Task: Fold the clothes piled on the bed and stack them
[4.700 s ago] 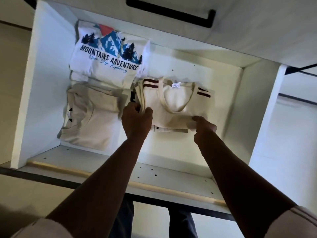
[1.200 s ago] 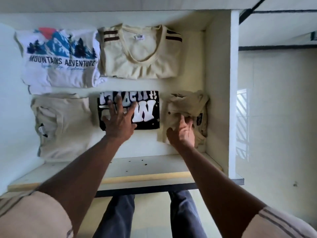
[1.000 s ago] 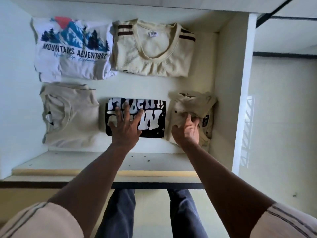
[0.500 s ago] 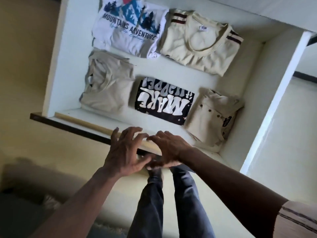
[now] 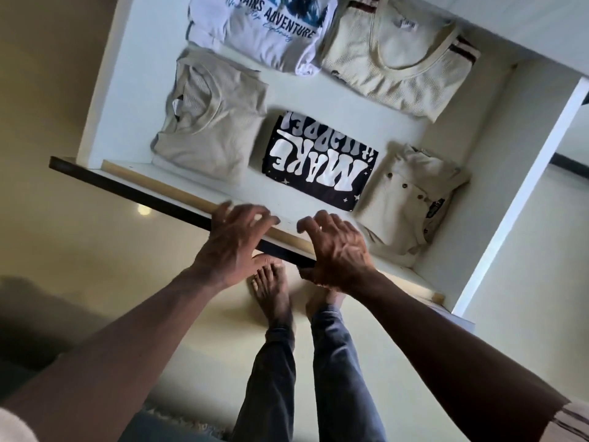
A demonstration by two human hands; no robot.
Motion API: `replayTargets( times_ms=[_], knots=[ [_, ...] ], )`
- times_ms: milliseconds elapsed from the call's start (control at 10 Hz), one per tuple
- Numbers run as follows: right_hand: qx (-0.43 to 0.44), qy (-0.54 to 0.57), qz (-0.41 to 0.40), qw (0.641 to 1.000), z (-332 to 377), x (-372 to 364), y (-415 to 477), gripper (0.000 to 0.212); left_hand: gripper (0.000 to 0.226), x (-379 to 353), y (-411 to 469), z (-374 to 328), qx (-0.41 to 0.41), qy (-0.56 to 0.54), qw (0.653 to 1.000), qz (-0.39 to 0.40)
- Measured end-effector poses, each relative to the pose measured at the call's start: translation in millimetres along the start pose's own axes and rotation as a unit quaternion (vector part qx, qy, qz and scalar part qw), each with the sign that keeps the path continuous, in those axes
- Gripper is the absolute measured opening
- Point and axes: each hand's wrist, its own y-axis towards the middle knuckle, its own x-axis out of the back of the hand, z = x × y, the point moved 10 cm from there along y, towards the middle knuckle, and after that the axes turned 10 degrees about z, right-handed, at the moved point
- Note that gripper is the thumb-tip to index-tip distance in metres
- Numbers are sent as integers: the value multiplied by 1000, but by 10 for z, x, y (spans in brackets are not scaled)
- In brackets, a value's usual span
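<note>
Left hand [image 5: 232,244] and right hand [image 5: 338,250] grip the shelf [image 5: 127,191] front edge, fingers curled over, thumbs apparently underneath. Five folded shirts [image 5: 318,161] lie inside.

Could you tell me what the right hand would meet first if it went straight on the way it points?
Probably the folded black T-shirt, which lies just beyond the right hand; how high the hand sits above it is unclear.
</note>
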Motion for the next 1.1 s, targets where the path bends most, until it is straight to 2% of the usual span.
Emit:
replayTargets(
  times_ms=[100,200,300,400,500,600,700,800,900,1000,1100],
  knots=[
    [-29,-58,-175,982,-172,355,-130,50,96,390,52,151,162,39,979,-118],
    [-97,-95,-262,956,-424,673,-205,38,91,606,183,101,303,-39,927,-217],
    [-244,-55,-271,930,-830,999,-121,44,67,612,583,-9,356,-194,886,-224],
    [-386,79,-238,888,-1255,1255,-18,52,57,581,1212,23,342,-398,833,-176],
    [-426,274,-243,827,-1516,1407,112,45,33,729,1795,48,317,-510,788,-139],
    [-379,435,-266,773,-1849,1606,489,59,20,973,2334,-120,271,-672,674,-143],
    [-312,523,-307,732,-2344,1768,858,33,27,1302,2814,-330,232,-733,627,-125],
    [-243,604,-263,712,-2421,1972,944,15,17,1413,3043,-643,196,-730,654,-37],
    [-209,584,-205,757,-2437,2003,990,25,19,1454,3067,-913,170,-759,628,2],
    [-184,584,-158,775,-2232,2043,1058,16,53,1422,2972,-777,199,-752,628,-25],
    [-169,560,-185,790,-1966,2221,958,42,20,1548,2619,-497,240,-637,732,-28]
  ],
)
